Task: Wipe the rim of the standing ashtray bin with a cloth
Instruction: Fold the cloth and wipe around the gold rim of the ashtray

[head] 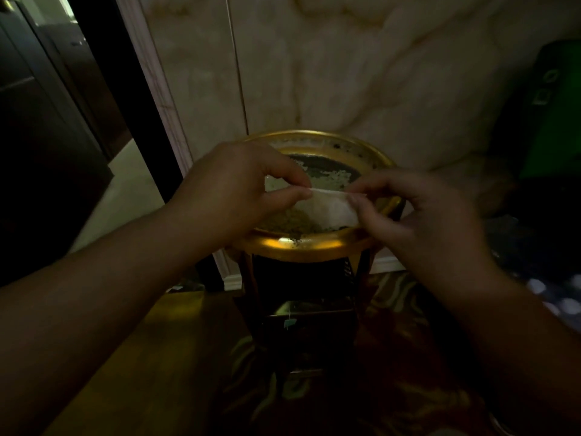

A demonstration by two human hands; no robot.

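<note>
Two hands pinch one cloth (333,209) over the bin (309,247): left hand (239,190) and right hand (418,221) each grip an edge, apparently folding it into a pad before touching the gold rim (283,245).

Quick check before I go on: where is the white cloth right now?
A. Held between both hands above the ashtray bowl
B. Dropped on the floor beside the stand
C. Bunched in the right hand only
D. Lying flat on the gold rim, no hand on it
A: the left hand and right hand each pinch an end of the cloth, stretched above the bowl inside the gold rim.
</note>
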